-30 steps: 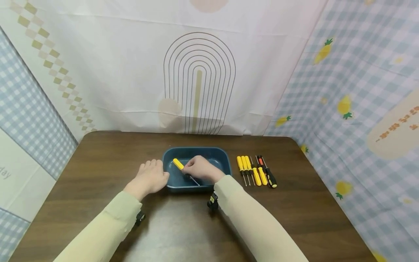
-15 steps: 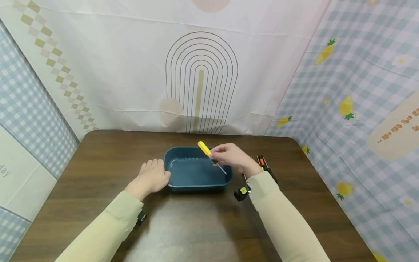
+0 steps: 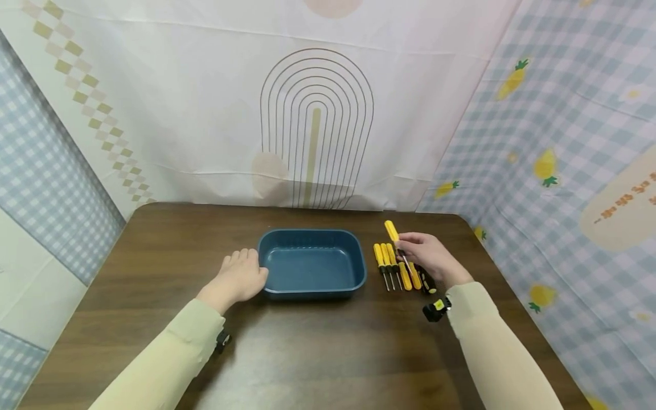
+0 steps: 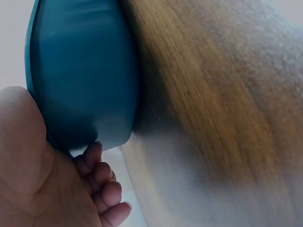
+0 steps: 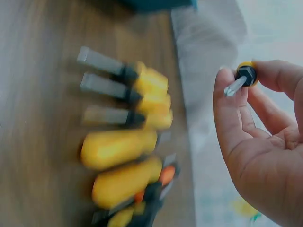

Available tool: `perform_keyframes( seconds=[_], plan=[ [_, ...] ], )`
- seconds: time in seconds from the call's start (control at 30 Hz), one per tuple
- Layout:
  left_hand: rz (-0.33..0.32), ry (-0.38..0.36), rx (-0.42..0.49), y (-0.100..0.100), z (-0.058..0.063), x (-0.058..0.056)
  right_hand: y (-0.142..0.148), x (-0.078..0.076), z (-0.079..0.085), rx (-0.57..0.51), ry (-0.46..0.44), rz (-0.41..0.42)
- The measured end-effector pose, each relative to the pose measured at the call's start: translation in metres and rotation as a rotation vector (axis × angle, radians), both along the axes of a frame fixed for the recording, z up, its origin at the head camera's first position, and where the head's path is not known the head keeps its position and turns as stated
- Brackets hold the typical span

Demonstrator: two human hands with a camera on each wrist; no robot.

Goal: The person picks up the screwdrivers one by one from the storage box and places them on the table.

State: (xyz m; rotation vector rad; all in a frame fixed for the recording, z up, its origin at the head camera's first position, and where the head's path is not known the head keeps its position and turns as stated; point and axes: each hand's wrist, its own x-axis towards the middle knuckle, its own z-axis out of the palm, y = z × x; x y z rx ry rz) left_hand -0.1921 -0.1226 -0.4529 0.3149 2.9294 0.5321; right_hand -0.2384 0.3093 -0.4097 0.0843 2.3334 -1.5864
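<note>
In the head view, my left hand (image 3: pixel 237 277) lies at the left end of a blue plastic tray (image 3: pixel 311 292). The left wrist view shows its thumb at the tray's rim and its curled fingers by the end wall. My right hand (image 3: pixel 429 254) pinches a yellow-handled screwdriver (image 3: pixel 392 230) by thumb and fingers, raised above a row of other screwdrivers (image 3: pixel 380 254). In the right wrist view, the held screwdriver (image 5: pixel 246 75) points its cross-shaped tip at the camera.
Several screwdrivers lie side by side right of the tray, some with tips pointing toward me and others reversed. A black-handled one (image 3: pixel 426 281) sits at the row's right, partly hidden by the right hand. A patterned cloth (image 3: pixel 215 114) hangs behind the wooden table (image 3: pixel 318 347).
My right hand has lifted the screwdriver out of the tray and carried it right, over the row. The left hand stays at the tray's left end.
</note>
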Motion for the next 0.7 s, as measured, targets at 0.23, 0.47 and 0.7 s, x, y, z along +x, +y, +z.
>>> perform_keyframes(
  seconds=[0.23, 0.47, 0.7],
  plan=[
    [0.0, -0.007, -0.001, -0.001, 0.001, 0.001, 0.047, 0.003, -0.017, 0.077, -0.013, -0.101],
    [-0.003, -0.013, 0.004, 0.0, 0.001, 0.0, 0.07, 0.004, -0.031, 0.188, -0.014, -0.214],
    [0.004, -0.014, -0.001, 0.0, 0.002, 0.0, 0.075, 0.003, -0.043, 0.296, -0.021, -0.263]
  ],
)
